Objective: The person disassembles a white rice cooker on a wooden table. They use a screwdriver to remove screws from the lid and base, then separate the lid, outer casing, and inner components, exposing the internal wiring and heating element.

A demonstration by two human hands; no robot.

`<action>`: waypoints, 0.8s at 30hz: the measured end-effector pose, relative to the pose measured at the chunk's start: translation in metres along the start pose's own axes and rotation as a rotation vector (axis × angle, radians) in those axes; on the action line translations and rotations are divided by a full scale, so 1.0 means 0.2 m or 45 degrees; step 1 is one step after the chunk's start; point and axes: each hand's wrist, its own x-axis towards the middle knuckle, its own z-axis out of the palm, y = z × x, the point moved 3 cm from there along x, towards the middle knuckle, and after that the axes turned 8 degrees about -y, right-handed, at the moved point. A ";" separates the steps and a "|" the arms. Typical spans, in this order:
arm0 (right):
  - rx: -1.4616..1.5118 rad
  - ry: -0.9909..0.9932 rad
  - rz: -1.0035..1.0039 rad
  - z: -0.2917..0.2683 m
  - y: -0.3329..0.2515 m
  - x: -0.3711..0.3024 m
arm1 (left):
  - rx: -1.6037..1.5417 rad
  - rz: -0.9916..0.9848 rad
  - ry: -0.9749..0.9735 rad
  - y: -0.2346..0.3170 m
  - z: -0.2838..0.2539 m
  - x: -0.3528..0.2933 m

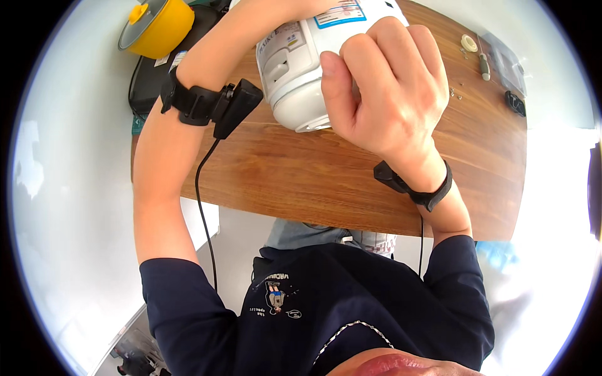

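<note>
A white rounded appliance (295,103), which looks like a rice cooker, is on the wooden table at the top middle. It carries a blue-edged label and a recessed panel on its side. Over its right part, my right hand (395,88) is closed like a fist with the thumb against the curled fingers. Whatever it may grip is hidden behind the knuckles. Across the appliance's far left reaches my left forearm, and my left hand (318,5) runs out at the upper edge, so its fingers do not show. Black straps with small devices sit on both wrists.
At the far left, a yellow pot (162,31) with a grey lid stands on a black case (147,81). Along the table's (282,169) right side lie a cream round part (468,43), a small handled tool (485,66), a clear plastic box (506,66), a black coil (515,103) and several screws.
</note>
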 end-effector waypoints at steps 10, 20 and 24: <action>-0.018 0.094 -0.037 0.02 0.04 -0.02 | 0.034 0.112 -0.040 0.01 0.02 0.03; 0.052 -0.011 0.027 -0.04 0.00 0.02 | 0.090 0.001 -0.028 0.03 -0.02 0.00; 0.109 0.066 -0.002 -0.03 0.04 -0.06 | 0.018 0.015 0.085 0.02 0.01 -0.02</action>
